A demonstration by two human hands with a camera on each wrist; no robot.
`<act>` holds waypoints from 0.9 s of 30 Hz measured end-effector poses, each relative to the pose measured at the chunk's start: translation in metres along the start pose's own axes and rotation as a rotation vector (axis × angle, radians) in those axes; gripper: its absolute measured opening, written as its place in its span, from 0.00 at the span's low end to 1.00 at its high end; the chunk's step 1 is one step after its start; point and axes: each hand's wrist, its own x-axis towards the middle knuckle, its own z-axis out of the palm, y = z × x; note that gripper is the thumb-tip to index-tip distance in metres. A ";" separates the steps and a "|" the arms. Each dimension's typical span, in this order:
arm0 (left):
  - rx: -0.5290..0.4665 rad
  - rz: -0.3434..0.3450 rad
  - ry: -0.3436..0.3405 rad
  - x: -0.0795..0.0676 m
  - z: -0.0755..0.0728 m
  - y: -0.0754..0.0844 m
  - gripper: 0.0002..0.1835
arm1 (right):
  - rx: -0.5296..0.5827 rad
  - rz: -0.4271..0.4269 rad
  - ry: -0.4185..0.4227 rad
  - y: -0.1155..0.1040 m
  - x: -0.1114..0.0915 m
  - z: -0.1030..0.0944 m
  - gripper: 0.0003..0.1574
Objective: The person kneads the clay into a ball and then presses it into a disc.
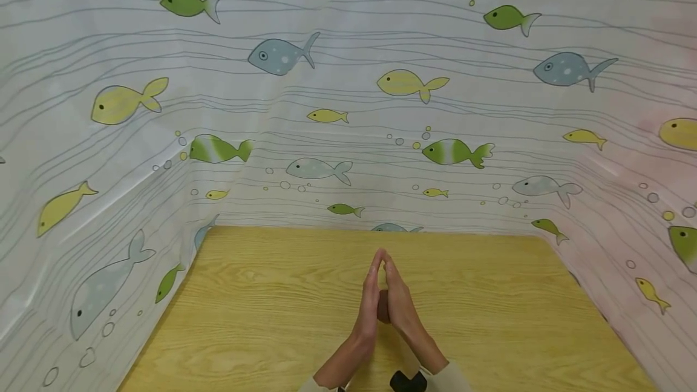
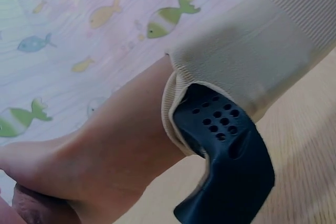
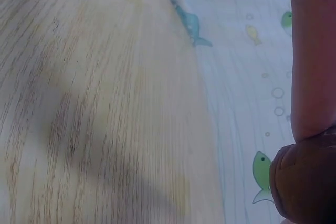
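Observation:
A brown, clay-like lump (image 1: pixel 383 307) sits between the palms of my two hands, above the wooden table. My left hand (image 1: pixel 368 313) presses it from the left and my right hand (image 1: pixel 402 306) from the right. Both sets of fingers are straight and point forward, meeting at the tips. In the left wrist view the lump (image 2: pixel 37 205) shows at the lower left, under the right hand (image 2: pixel 100 156). The right wrist view has the lump (image 3: pixel 304 184) at its right edge, creased on top, against a hand; most of both hands is outside that view.
A wood-grain table (image 1: pixel 261 307) lies under the hands. White sheeting (image 1: pixel 348 138) printed with fish rises at its back and sides. A black wrist mount (image 2: pixel 226 156) sits at the cuff of a beige sleeve (image 2: pixel 231 45) on the right arm.

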 end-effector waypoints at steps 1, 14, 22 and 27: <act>0.002 0.008 0.000 0.001 0.000 0.000 0.23 | -0.002 0.004 -0.001 0.000 0.000 0.000 0.29; -0.027 0.054 0.033 0.009 -0.004 0.006 0.23 | 0.110 0.043 -0.101 -0.017 -0.010 0.002 0.28; -0.002 0.056 0.031 0.013 -0.008 0.007 0.24 | 0.093 0.014 -0.076 -0.013 -0.010 0.009 0.27; -0.018 0.107 0.028 0.021 -0.009 0.011 0.24 | 0.090 -0.007 -0.055 -0.006 -0.004 0.012 0.27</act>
